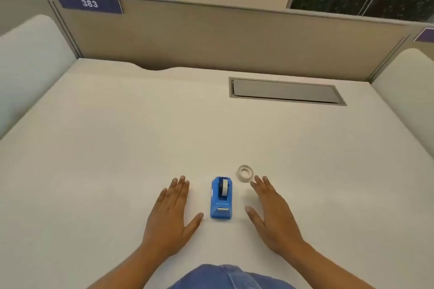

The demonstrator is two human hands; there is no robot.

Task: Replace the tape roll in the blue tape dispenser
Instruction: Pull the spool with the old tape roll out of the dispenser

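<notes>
A small blue tape dispenser (221, 198) stands on the white desk (117, 148), its cutter end toward me, with a roll of tape upright in its slot. A loose roll of clear tape (245, 172) lies flat just beyond and to the right of it. My left hand (171, 214) rests palm down to the left of the dispenser, fingers spread, holding nothing. My right hand (270, 213) lies flat on the right side, its fingertips close to the loose roll but apart from it. Neither hand touches the dispenser.
A grey cable hatch (285, 90) is set into the desk at the far right. A beige partition (211, 37) with a purple label reading 383 (89, 3) closes off the back. White side panels flank the desk left and right.
</notes>
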